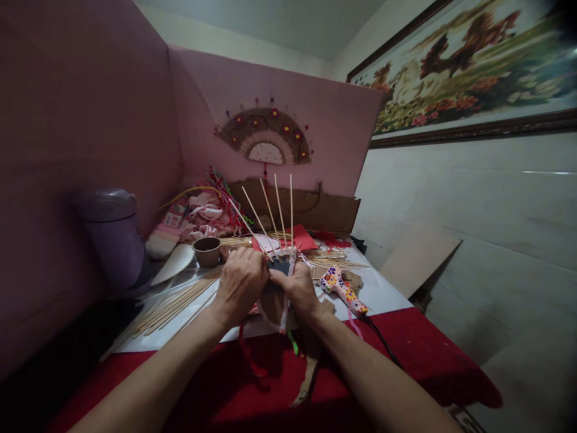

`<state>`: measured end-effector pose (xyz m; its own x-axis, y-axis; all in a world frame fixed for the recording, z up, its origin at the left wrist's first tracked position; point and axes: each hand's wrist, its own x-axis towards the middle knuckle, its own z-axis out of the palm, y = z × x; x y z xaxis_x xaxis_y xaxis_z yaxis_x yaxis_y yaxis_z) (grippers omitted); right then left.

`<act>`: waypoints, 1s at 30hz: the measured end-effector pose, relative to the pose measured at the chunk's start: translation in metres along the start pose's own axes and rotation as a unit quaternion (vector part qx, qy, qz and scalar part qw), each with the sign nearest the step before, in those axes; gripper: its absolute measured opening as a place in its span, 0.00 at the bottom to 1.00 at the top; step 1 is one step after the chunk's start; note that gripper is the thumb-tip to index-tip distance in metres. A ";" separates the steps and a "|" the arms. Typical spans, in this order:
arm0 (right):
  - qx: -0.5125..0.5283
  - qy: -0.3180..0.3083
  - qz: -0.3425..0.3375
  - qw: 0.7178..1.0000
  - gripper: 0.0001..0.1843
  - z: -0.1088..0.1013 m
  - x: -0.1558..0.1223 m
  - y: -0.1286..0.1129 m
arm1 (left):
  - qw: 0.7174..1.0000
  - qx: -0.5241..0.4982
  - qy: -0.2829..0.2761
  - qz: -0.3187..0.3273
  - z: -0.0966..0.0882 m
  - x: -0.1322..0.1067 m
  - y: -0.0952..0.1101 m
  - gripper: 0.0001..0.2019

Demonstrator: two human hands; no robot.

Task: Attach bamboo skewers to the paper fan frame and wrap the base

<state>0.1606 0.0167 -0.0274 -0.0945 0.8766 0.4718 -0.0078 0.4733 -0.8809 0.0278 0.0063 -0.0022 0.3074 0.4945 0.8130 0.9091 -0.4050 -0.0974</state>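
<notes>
My left hand (pixel 241 281) and my right hand (pixel 298 287) meet over the table, both with fingers pinched round a small dark cardboard piece (pixel 279 264). Several thin wooden sticks (pixel 274 213) fan upward from that piece. A white ribbon (pixel 285 310) hangs down from it between my wrists. A brown cardboard shape (pixel 270 304) lies under my hands.
A bundle of loose sticks (pixel 174 304) lies on white paper at the left. A small brown cup (pixel 207 251), a lilac jar (pixel 112 237), pink and red ribbons (pixel 210 210), red paper (pixel 303 239) and a patterned glue gun (pixel 343 288) surround my hands. A finished fan (pixel 265 137) hangs on the pink board.
</notes>
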 end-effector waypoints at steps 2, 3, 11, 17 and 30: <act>0.037 0.007 0.024 0.999 0.07 0.001 0.002 0.002 | 1.000 0.008 -0.003 -0.006 0.002 -0.001 0.000 0.08; 0.055 0.017 0.035 0.998 0.08 0.000 0.004 0.003 | 1.000 0.007 -0.003 -0.008 0.002 -0.001 0.000 0.07; 0.157 0.081 0.063 0.982 0.12 -0.016 0.015 0.003 | 0.991 -0.125 0.038 -0.037 -0.002 -0.002 0.001 0.04; 0.123 0.025 0.053 0.991 0.13 -0.010 0.007 -0.001 | 0.967 -0.210 0.046 -0.140 0.001 -0.001 -0.005 0.04; -0.007 0.044 0.001 0.999 0.11 -0.007 0.003 -0.005 | 0.982 -0.185 0.036 -0.026 0.000 -0.004 -0.004 0.05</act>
<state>0.1674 0.0178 -0.0215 -0.0063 0.8812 0.4727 0.0073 0.4727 -0.8812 0.0230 0.0055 -0.0051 0.2309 0.4721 0.8508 0.7551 -0.6384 0.1492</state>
